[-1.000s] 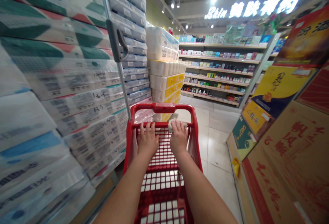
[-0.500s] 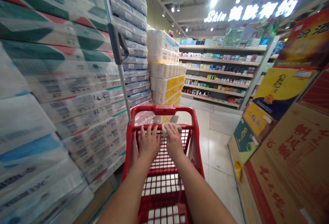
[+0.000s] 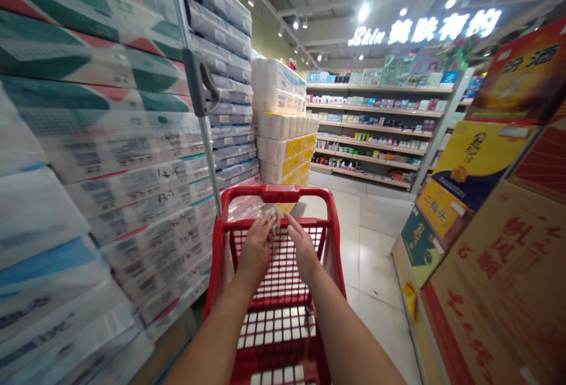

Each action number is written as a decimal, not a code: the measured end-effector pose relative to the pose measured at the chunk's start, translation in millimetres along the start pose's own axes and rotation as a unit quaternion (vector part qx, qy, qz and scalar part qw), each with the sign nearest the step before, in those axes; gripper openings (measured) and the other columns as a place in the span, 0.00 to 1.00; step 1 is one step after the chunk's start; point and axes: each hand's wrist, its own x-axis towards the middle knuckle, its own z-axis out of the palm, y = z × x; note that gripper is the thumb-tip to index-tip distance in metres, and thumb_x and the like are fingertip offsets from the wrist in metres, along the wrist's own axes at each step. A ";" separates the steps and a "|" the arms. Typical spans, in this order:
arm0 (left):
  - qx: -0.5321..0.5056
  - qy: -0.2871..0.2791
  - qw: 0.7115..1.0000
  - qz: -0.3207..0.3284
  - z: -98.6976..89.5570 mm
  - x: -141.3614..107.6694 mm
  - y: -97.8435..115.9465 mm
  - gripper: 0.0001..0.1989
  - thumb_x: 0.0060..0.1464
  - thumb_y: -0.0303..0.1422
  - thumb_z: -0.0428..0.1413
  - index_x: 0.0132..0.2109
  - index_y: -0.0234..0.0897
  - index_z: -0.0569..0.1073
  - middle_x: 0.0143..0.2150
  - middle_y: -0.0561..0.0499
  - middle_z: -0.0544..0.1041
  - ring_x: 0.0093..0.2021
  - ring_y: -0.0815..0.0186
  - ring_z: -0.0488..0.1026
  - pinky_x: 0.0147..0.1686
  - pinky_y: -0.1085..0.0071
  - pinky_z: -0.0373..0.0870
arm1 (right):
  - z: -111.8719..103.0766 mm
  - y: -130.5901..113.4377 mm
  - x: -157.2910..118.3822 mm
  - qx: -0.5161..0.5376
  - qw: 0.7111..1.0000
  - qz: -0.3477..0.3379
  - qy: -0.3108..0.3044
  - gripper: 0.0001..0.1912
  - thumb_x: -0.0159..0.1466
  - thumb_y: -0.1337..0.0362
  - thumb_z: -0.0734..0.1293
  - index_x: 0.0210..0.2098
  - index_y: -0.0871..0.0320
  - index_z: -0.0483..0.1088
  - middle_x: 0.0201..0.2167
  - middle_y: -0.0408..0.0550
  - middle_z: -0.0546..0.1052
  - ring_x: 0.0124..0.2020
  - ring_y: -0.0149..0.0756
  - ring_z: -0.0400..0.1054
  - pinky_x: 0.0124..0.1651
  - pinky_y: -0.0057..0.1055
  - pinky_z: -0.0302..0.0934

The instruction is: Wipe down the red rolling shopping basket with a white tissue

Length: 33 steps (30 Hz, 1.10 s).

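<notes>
A red plastic shopping cart (image 3: 335, 243) stands in front of me, with a grid basket and a looped rim at its far end. My left hand (image 3: 257, 243) is over the basket, its fingers closed on a small greyish-white cloth (image 3: 275, 223) near the far crossbar. Beside it, a small gap to the right, my right hand (image 3: 304, 249) holds nothing, its fingers stretched forward. A metal pole (image 3: 209, 161) with a grey handle rises at the cart's far left corner.
Wrapped paper packs (image 3: 145, 137) are stacked high along the left. Toilet roll packs (image 3: 283, 131) stand ahead. Printed cartons (image 3: 495, 243) line the right side. Shelves of small products (image 3: 375, 108) stand at the back, beyond the tiled floor (image 3: 375, 267).
The cloth, formerly under my right hand, is now in my left hand. My right hand has let go and come away from it. The view has shifted slightly.
</notes>
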 end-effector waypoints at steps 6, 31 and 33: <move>0.140 -0.016 0.988 -0.057 0.0 0.1 -26.6 0.32 0.52 0.18 0.42 0.64 0.34 0.62 0.67 0.44 0.62 0.69 0.56 0.51 0.66 0.54 0.57 | -2.7 24.4 1.7 -0.368 0.926 0.066 0.059 0.26 0.66 0.62 0.57 0.64 0.57 0.60 0.66 0.52 0.58 0.70 0.44 0.41 0.67 0.53 0.38; 0.215 -0.030 0.972 -0.094 -10.7 -6.2 -19.7 0.33 0.51 0.17 0.40 0.63 0.34 0.64 0.67 0.44 0.62 0.68 0.56 0.54 0.64 0.51 0.59 | 7.4 22.7 -6.8 -0.417 0.906 0.070 0.030 0.30 0.63 0.65 0.58 0.64 0.56 0.56 0.67 0.50 0.56 0.70 0.44 0.38 0.64 0.53 0.45; 0.227 -0.042 0.969 -0.082 -10.9 -7.1 -18.7 0.33 0.51 0.17 0.41 0.63 0.36 0.65 0.68 0.46 0.61 0.69 0.53 0.53 0.63 0.46 0.57 | 7.2 20.9 -7.8 -0.414 0.907 0.070 0.030 0.30 0.62 0.66 0.58 0.64 0.57 0.57 0.67 0.50 0.56 0.70 0.44 0.38 0.64 0.53 0.45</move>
